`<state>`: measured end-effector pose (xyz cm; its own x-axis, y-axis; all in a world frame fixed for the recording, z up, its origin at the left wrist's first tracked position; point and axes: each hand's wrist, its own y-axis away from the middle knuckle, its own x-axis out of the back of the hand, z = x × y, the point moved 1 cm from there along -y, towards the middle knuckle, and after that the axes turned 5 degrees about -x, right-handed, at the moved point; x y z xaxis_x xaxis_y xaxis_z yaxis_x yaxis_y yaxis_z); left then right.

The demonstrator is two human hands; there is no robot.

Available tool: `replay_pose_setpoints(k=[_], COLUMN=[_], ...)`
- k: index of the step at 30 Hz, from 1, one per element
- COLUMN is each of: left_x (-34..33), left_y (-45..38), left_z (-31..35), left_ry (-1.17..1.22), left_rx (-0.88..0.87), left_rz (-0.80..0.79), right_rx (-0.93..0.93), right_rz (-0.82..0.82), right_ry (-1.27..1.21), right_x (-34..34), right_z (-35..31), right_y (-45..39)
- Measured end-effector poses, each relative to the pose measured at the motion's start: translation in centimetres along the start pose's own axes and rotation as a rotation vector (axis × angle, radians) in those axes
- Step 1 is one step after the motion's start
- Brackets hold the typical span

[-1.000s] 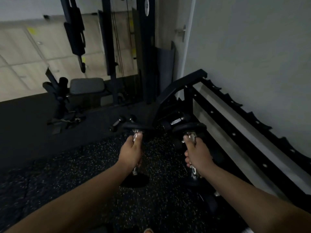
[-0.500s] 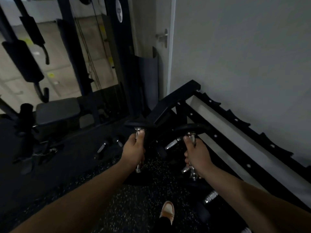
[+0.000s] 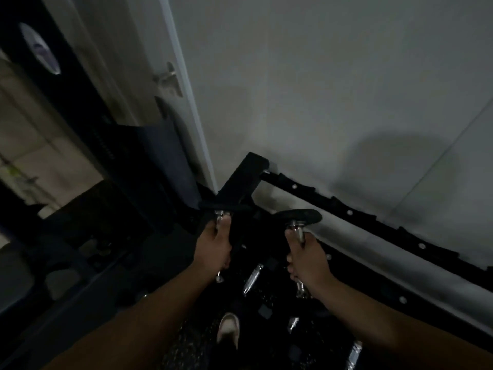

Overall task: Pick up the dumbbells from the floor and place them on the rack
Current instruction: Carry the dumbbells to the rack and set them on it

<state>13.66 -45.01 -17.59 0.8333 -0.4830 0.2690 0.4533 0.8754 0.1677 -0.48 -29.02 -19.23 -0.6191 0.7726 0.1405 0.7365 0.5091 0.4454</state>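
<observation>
My left hand (image 3: 213, 251) grips the chrome handle of a black dumbbell (image 3: 226, 208) held upright, its top plate level with the end post of the rack. My right hand (image 3: 306, 259) holds a second dumbbell (image 3: 297, 216) the same way, its round black plate just in front of the rack's upper rail. The black dumbbell rack (image 3: 346, 209) runs along the wall from the centre to the right, with notched rails. More dumbbells with chrome handles (image 3: 252, 280) lie on the dark floor between and below my hands.
A grey wall stands right behind the rack. A white door with a metal handle (image 3: 166, 76) is at the upper left, beside a dark weight machine (image 3: 66, 116). My shoe (image 3: 228, 327) is on the speckled rubber floor below.
I have moved closer to the rack with both dumbbells raised. The view has swung right and tilted, so the wall and door fill more of it and the bench has left the frame.
</observation>
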Motion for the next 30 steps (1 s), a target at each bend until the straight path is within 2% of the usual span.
replay_pose_setpoints(k=[8,11,15,23,30], left_x=[-8.7,-12.1,-16.2,-21.8,-23.9], left_y=[-14.1,-17.3,-20.0,-22.9,-24.8], left_z=[0.0,-0.4,-1.2,-3.6,-5.6], left_ry=[-0.060,-0.102,-0.164,-0.166,-0.163], left_rx=[-0.076,-0.064,-0.079,-0.044,0.054], left_rz=[-0.372,-0.516,-0.619,-0.703,-0.583], right_rx=[-0.063,-0.091,-0.140,-0.229,-0.282], right_rz=[0.362,0.491,0.589,0.612,0.644], right_ry=[0.171,0.078,0.028,-0.097,-0.004], right_x=[1.1,1.8,3.3,5.7,7.2], right_z=[-0.5,-0.8,-0.6,1.4,3.1], right_y=[-8.1,-9.5,-10.9,-13.5,-15.0])
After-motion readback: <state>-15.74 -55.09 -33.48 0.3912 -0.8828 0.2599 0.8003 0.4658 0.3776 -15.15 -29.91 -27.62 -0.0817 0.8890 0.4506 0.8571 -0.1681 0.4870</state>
